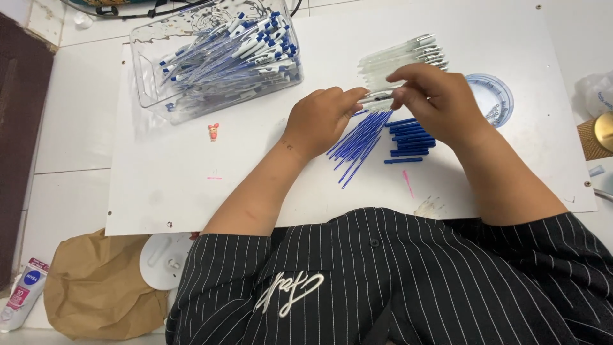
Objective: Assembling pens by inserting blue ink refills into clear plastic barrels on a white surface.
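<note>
Left hand (pixel 319 121) and right hand (pixel 434 99) both pinch 1 clear plastic pen barrel (pixel 378 97). Beneath lie thin blue ink refills (pixel 357 144) on the white counter (pixel 191 185). Short blue pen caps (pixel 408 137) sit just beside.

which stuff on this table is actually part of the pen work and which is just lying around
In use:
- left hand and right hand, together holding a pen barrel
- blue refills
- blue caps
- white barrels
- clear bin of finished pens

Lying about:
- small pink figurine
- brown paper bag
- lotion tube
- round clear lid
</note>
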